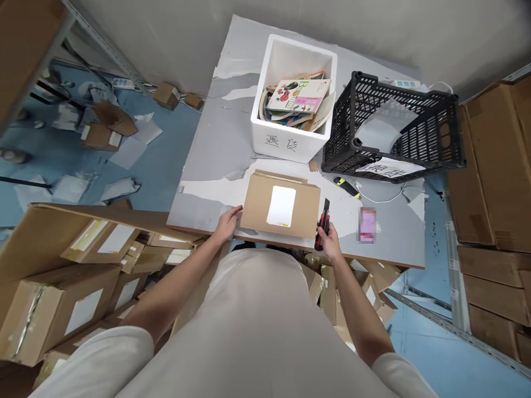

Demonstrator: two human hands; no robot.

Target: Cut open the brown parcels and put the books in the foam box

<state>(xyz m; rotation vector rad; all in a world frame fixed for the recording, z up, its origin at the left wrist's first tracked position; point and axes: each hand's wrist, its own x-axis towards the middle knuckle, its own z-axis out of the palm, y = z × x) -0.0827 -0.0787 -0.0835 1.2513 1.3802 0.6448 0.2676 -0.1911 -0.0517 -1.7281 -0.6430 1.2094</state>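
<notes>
A flat brown cardboard box [259, 207] with a white label [282, 205] lies at the table's front edge, close to my body. My left hand [228, 223] is at the box's left side, its fingertips against the edge; part of the grip is hidden. In my right hand [330, 241] is a red and black box cutter [324, 224], pointing away from me beside the box's right edge. The fingers of that hand are wrapped round the handle. A second cutter, yellow and black [347, 187], lies farther back on the table.
Behind the box stand a white foam box [290, 141] of booklets and a black plastic crate [394, 166] with paper inside. A blurred pink item [367, 225] lies at right on the worn table [203, 166]. A large carton [103, 210] of parcels stands at lower left.
</notes>
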